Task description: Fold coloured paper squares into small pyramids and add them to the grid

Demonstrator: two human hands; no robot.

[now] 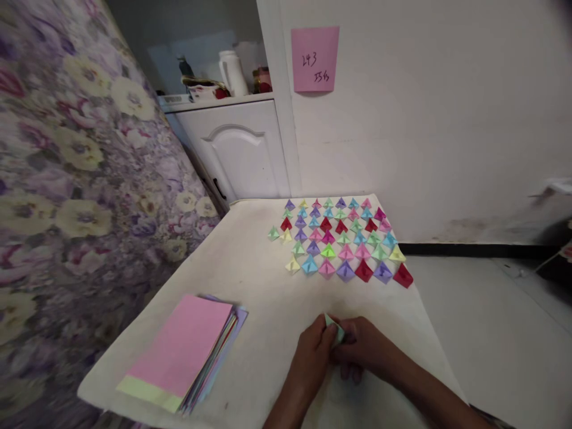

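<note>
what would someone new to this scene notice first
Probably the rows of colourful folded papers on the far right part of the table. The large floral fabric filling the left side also stands out. Nearer the camera, the left hand and right hand hold a small green paper.

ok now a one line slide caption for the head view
Left hand and right hand hold pale-green folded paper near rows of colourful origami pieces.

A floral curtain, a panelled white cabinet and a jug suggest a home.
</note>
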